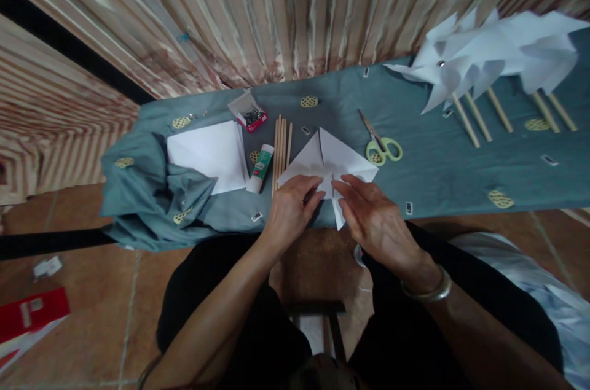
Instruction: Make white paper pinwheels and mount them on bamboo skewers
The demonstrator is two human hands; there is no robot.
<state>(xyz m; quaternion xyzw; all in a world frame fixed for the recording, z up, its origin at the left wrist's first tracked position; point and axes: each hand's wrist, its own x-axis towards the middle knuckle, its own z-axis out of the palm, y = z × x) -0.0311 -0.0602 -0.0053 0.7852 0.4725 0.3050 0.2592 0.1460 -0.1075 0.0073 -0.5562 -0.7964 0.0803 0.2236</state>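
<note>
A white paper square (346, 153), slit inward from its corners, lies at the table's front edge, with one flap hanging toward me. My left hand (295, 202) pinches the paper near its middle from the left, thumb and fingertips close together. From the right, my right hand (369, 212) has its fingers closed on the paper by the centre; its exact grip is partly hidden. Just right of the paper lie scissors (386, 150) with light green handles, blades slightly apart. Several wooden sticks (282, 144) and a glue stick (260, 167) lie to its left.
A stack of white paper (209, 153) lies at left, beside bunched tablecloth (142, 184). Behind it sits a small red box of dark pins (249, 113). Several finished paper pinwheels (488, 58) on sticks lie at the far right. A striped curtain (276, 15) hangs behind the table.
</note>
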